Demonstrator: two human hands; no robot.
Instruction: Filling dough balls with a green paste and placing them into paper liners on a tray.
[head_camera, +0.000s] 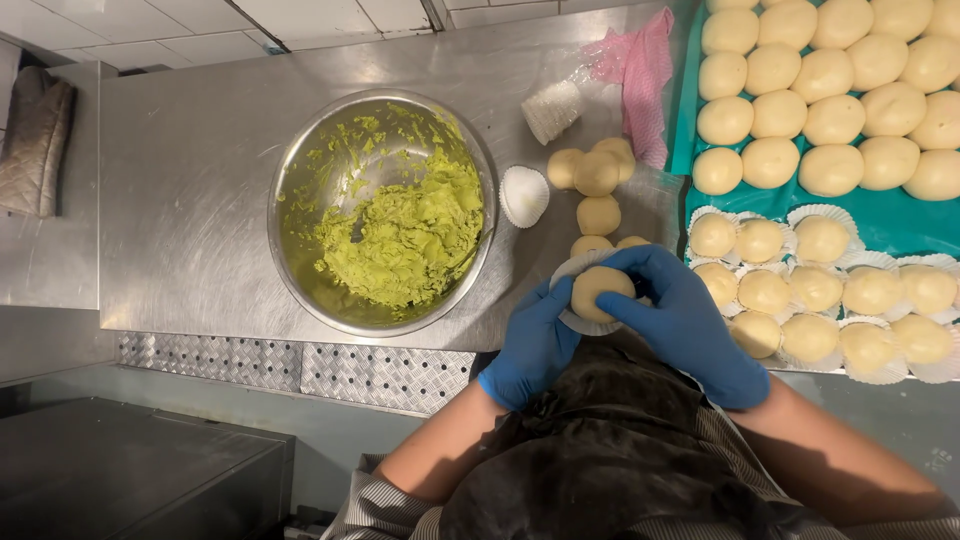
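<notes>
At the near edge of the steel table (200, 200), a round dough ball (598, 290) sits in a white paper cup (583, 322), open side up, with no clear long axis. The left hand (535, 345) cradles the cup from below; the right hand (680, 315) curls over it, hiding its right side.

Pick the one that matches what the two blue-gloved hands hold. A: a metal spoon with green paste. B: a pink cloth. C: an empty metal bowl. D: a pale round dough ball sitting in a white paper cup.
D: the left hand and right hand together cradle a pale round dough ball in a white pleated paper cup, beside the round metal bowl of green paste.
</notes>
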